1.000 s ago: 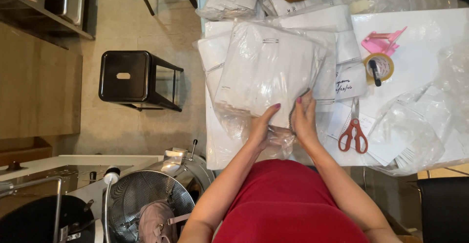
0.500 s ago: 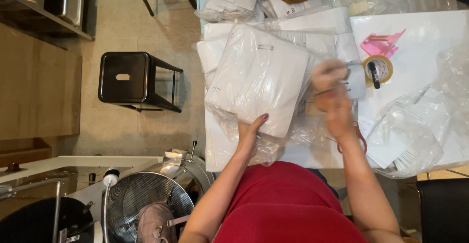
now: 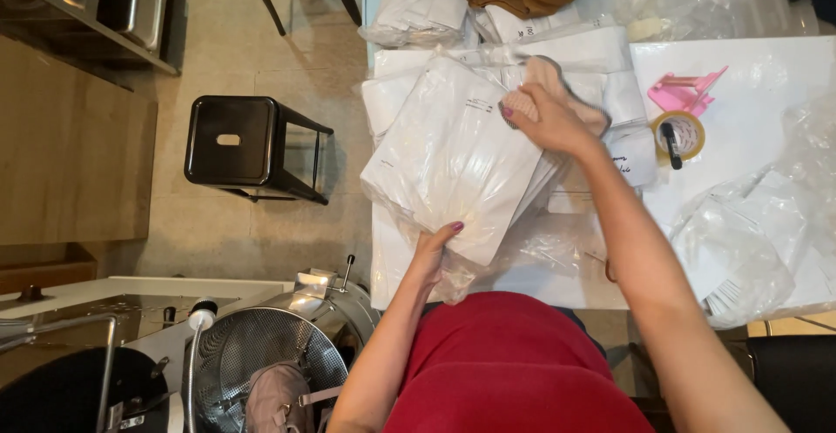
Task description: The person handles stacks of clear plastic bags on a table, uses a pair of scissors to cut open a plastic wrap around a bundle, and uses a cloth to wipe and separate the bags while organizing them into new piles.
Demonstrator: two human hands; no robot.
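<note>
Already the white plastic-wrapped packet lay tilted on top of a heap of similar white packets at the near-left part of the white table. The left hand was curled under its near corner, fingers closed on the wrapping — a pinch more than a full grasp. The right hand rested at the packet's far edge with fingers bent over what looked like a pale folded piece; whether it truly gripped the packet or only pressed on it could not be told, since clear film blurred the fingers.

The likeliest trouble seemed to be slippage — the wrapper looked slick and loose, and held by one corner the packet could slide out and go over the table's left edge toward the floor beside the black stool. The heap beneath looked uneven, so a tug might have shifted its neighbours too. Loose clear plastic bags crowded the right side, and the tape roll with a black marker across it sat near the right forearm; a wide sweep could have knocked them. The thin film might also have torn under the fingernails.
</note>
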